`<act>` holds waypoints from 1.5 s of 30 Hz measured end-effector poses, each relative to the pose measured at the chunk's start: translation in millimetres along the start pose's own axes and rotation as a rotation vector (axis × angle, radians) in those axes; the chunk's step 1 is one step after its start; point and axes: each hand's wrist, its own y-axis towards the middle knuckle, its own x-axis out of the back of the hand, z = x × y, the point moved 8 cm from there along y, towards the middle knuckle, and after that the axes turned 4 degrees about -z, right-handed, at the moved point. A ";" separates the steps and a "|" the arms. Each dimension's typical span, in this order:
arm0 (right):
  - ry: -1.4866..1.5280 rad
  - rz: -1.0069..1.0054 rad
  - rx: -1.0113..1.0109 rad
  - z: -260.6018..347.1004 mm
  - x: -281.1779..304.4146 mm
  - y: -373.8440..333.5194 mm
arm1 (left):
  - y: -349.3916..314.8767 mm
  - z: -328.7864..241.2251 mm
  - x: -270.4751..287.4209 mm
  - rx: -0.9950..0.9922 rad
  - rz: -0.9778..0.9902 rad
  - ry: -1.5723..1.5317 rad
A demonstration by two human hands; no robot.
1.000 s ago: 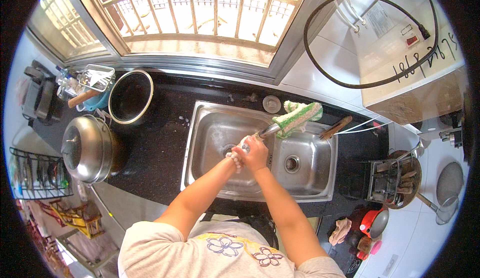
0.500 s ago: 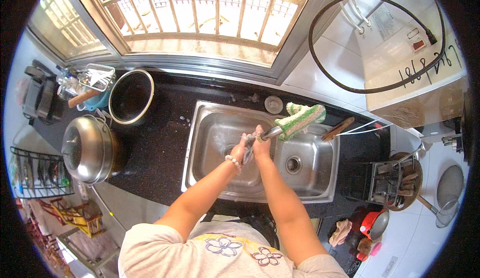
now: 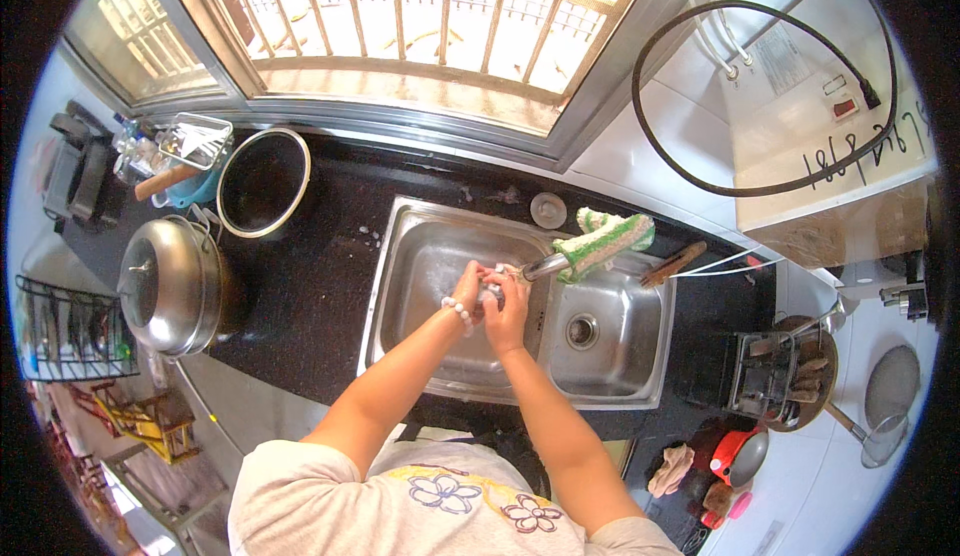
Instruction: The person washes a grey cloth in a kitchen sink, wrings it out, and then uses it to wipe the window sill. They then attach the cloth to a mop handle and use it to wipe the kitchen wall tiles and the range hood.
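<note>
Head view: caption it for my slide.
Left hand and right hand close together near a cloth-draped metal spout, over a steel double sink.

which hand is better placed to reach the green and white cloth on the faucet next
Probably the right hand: it is nearer the cloth, which lies ahead and to its right; the left hand is farther left.

the faucet [image 3: 543,267] is silver, the cloth [image 3: 608,246] cream with green bands. the double sink [image 3: 622,321] is silver-grey, the tabletop [image 3: 290,351] black with pale specks. the beaded bracelet [image 3: 460,313] is white; the beige shirt [image 3: 320,496] carries blue and maroon flower outlines with yellow. the pan [image 3: 742,458] is red outside, grey inside, the rag [image 3: 670,469] dusty pink.
</note>
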 end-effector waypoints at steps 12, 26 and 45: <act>-0.350 -0.012 0.199 11.1 2.1 22.7 | 20.0 35.3 2.2 0.023 0.011 0.522; 0.305 0.156 -0.404 -45.2 -2.9 33.0 | -13.6 -16.0 -11.1 -0.360 0.192 0.191; -0.085 -0.019 -0.139 2.2 31.0 -2.4 | 20.7 13.8 13.9 -0.119 -0.051 0.318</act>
